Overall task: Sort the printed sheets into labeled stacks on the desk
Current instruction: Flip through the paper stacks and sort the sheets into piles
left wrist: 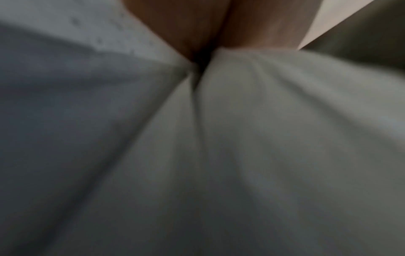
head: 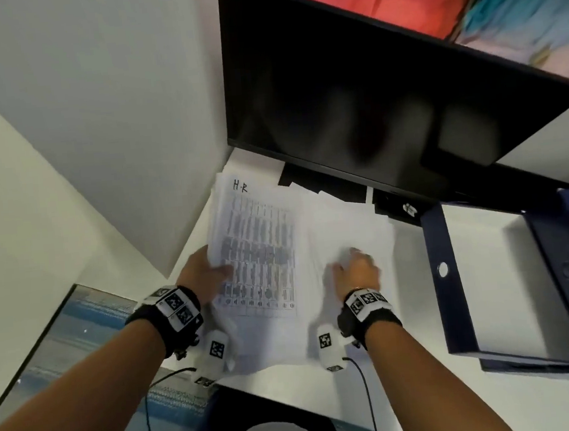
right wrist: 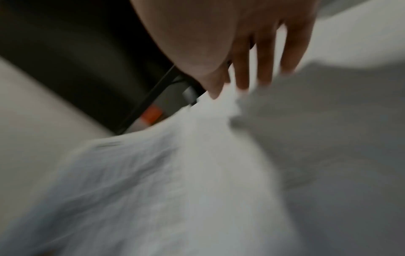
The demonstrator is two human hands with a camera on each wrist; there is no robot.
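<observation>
1. The printed sheet (head: pixel 255 248) marked "H.R" by hand at its top corner lies on top of a stack at the left of the white desk (head: pixel 418 306), just in front of the dark monitor (head: pixel 369 104). The label probably tells which pile this is, so the sheet faces up where it can be read.
2. The left hand (head: pixel 205 273) holds that sheet and the pages under it by the left edge, thumb on top, fingers hidden below. The left wrist view shows paper pinched between skin, blurred. This hold likely keeps the pile square or lifts it a little.
3. A second pile of plain white sheets (head: pixel 349 223) lies just beside the first, to the right, fanned and uneven.
4. The right hand (head: pixel 356 267) rests on this pile, knuckles up. In the right wrist view its fingers (right wrist: pixel 243 76) reach down fairly straight, spread, tips on the paper edge. I judge that it is separating or sliding a page, not gripping.
5. An open blue folder (head: pixel 454 286) lies at the right, apart from both piles.
6. Both forearms reach forward from the near edge, wrists low over the desk.
</observation>
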